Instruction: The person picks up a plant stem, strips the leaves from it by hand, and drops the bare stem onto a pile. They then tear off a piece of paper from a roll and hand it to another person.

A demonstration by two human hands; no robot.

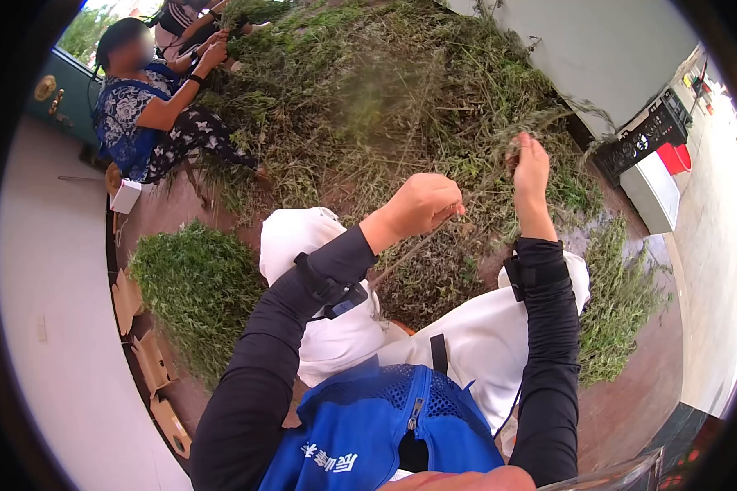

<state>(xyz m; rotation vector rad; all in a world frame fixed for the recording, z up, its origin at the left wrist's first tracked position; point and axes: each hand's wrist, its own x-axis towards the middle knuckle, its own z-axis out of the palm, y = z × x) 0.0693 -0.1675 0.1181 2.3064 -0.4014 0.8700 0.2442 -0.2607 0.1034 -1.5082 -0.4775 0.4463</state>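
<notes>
Floor (643,360); hands (422,204) (531,173) closed, apparently round stem (403,259)

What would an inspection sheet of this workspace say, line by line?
Surface: reddish-brown floor, much of it covered by plants.
Job's things: a large green heap ahead; a stem and a blurred sprig at the hands.
Clutter: cardboard by the left wall; black crate, white box and red bucket at right.
Hands: left hand closed on the stem; right hand pinching the sprig.
Cables: nothing clearly seen.
Surroundings: one person at upper left, another partly out of view; leafy piles on both sides.
</notes>
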